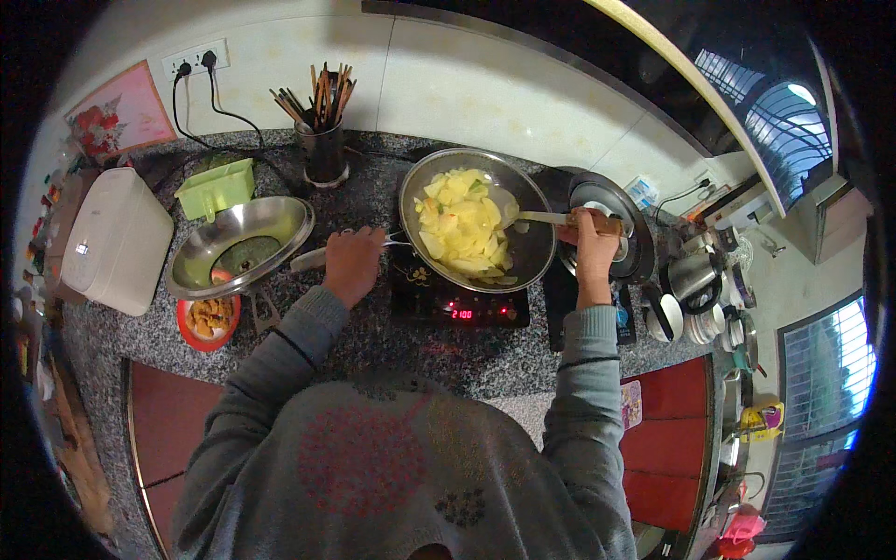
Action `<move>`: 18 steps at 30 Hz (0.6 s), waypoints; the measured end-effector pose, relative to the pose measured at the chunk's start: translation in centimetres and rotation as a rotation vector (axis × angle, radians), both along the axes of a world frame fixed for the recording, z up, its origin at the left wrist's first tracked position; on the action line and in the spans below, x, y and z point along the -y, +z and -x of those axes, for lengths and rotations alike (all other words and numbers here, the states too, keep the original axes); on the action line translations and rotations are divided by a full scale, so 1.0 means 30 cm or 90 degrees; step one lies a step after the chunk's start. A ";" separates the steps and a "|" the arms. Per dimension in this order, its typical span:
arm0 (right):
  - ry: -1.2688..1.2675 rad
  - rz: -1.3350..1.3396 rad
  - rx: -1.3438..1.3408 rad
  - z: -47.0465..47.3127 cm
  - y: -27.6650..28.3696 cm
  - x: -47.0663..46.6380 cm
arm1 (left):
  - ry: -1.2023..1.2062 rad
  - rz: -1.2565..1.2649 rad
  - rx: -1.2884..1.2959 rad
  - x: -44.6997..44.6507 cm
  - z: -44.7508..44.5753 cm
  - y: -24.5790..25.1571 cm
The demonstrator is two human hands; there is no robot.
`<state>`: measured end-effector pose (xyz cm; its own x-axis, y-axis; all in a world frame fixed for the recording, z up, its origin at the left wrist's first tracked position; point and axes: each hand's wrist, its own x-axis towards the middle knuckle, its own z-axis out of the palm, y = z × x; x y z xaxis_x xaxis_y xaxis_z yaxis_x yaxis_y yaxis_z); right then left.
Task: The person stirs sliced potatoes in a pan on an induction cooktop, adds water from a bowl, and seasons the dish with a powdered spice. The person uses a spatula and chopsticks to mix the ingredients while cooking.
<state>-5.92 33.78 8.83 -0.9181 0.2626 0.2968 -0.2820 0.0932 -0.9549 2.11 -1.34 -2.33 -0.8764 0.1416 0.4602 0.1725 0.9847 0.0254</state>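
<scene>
My left hand (355, 264) is closed around the handle (308, 260) of a metal frying pan (539, 183). My right hand (595, 245) grips the wooden handle of a spatula (542, 218), whose blade rests in the pan's right part. Sliced yellow food, probably potato, (462, 224) with a few green bits lies heaped in the pan, mostly left of the blade. Beneath the pan is a black induction cooker (420, 308) with a lit red display.
To the left stand a metal lid (183, 285), a red-rimmed plate of food (234, 332), a green plastic basket (238, 183) and a white container (119, 238). A chopstick holder (323, 154) stands behind. Rightward are a dark pan (642, 259), an electric kettle (689, 276) and stacked bowls (703, 325).
</scene>
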 end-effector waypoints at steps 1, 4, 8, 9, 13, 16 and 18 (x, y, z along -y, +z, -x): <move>0.024 -0.037 -0.013 -0.024 0.028 0.015 | 0.004 -0.007 0.063 -0.008 -0.002 0.029; 0.094 -0.112 -0.041 -0.084 0.121 0.036 | 0.016 -0.004 0.109 -0.009 -0.028 0.055; 0.105 -0.199 0.007 -0.140 0.265 0.018 | -0.017 -0.037 0.061 0.006 -0.027 0.038; 0.075 -0.214 0.015 -0.137 0.275 0.019 | -0.024 -0.048 0.064 0.005 -0.027 0.044; -0.039 -0.300 0.079 -0.080 0.254 -0.022 | -0.030 -0.067 0.115 0.003 -0.026 0.068; -0.043 -0.239 0.175 -0.047 0.213 -0.057 | -0.008 -0.043 0.109 -0.004 -0.020 0.065; -0.017 -0.075 0.221 -0.062 0.149 -0.065 | -0.009 -0.042 0.066 -0.004 -0.024 0.061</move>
